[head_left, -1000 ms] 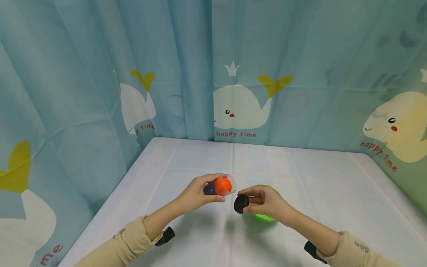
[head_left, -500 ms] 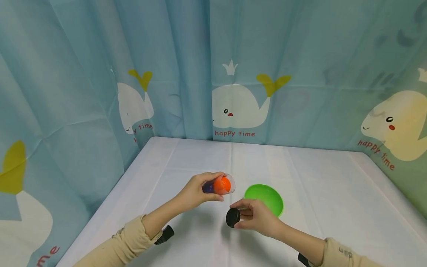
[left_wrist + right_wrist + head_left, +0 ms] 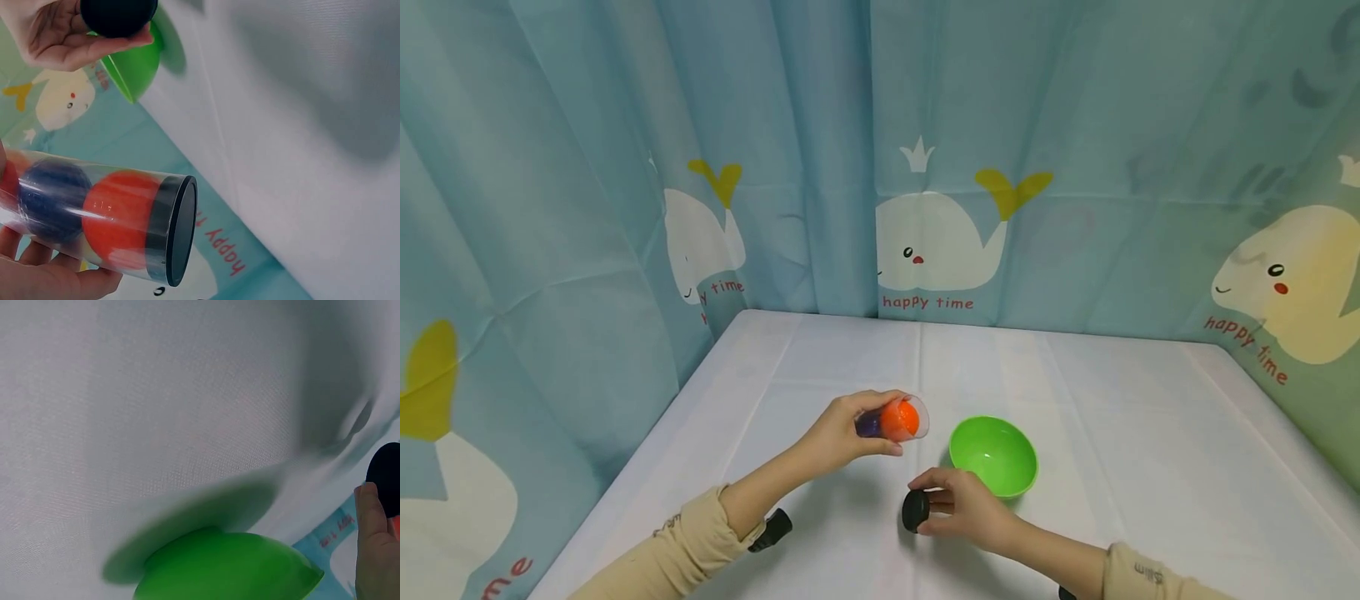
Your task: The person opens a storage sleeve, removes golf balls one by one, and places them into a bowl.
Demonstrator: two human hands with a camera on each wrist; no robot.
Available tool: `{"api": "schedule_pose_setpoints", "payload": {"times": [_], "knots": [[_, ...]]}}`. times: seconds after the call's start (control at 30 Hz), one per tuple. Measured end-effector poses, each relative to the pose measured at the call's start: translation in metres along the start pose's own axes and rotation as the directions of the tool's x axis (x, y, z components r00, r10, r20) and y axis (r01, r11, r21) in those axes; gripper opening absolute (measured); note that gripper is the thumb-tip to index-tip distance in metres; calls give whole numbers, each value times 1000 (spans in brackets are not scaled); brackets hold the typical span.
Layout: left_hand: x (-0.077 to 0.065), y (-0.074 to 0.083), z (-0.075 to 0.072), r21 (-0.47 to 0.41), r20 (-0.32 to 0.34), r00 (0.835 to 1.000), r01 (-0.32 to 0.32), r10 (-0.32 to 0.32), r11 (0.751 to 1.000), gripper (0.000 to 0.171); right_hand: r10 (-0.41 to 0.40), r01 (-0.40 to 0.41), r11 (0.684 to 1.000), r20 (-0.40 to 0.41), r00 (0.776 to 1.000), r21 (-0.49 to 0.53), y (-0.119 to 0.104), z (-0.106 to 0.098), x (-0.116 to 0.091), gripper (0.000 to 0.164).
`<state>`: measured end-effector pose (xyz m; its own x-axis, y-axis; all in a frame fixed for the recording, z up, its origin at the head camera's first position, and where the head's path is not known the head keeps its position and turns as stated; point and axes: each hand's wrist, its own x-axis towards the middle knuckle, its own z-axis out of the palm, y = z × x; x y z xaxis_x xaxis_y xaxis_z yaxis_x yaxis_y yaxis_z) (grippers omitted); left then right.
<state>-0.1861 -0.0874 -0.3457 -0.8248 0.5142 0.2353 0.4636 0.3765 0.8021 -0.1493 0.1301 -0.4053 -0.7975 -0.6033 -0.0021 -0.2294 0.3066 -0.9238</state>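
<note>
My left hand (image 3: 838, 433) grips a clear plastic tube (image 3: 119, 215) above the table, its uncapped end facing right. Inside it sit orange and dark blue balls, an orange ball (image 3: 899, 419) at the open mouth; the far end carries a black cap (image 3: 181, 231). Between thumb and fingers my right hand (image 3: 966, 510) pinches a round black lid (image 3: 915, 510), held on edge low over the table. Just behind that hand stands a green bowl (image 3: 993, 457), with nothing visible inside it.
A white cloth covers the table (image 3: 820, 358). Blue curtains (image 3: 820, 150) printed with whales hang along the back and sides. Black camera straps show at both wrists.
My right hand has moved toward me and to the left with the black lid, uncovering the green bowl. The left hand with the tube has stayed nearly still.
</note>
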Motion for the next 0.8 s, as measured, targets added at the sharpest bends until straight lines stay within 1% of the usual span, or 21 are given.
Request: {"api": "schedule_pose_setpoints", "payload": {"times": [0.23, 0.53, 0.7, 0.8], "knots": [[0, -1, 1, -6, 1, 1000, -4, 4, 1000, 63, 31, -31, 999, 4, 1000, -14, 3, 4, 1, 42], [0, -1, 0, -11, 3, 1000, 5, -5, 1000, 64, 36, -36, 998, 5, 999, -50, 8, 7, 2, 45], [-1, -2, -1, -13, 4, 1000, 5, -5, 1000, 64, 38, -37, 990, 3, 999, -134, 9, 7, 2, 44], [-1, -5, -2, -10, 6, 1000, -3, 3, 1000, 63, 17, -16, 969, 1, 1000, -245, 9, 7, 0, 43]]}}
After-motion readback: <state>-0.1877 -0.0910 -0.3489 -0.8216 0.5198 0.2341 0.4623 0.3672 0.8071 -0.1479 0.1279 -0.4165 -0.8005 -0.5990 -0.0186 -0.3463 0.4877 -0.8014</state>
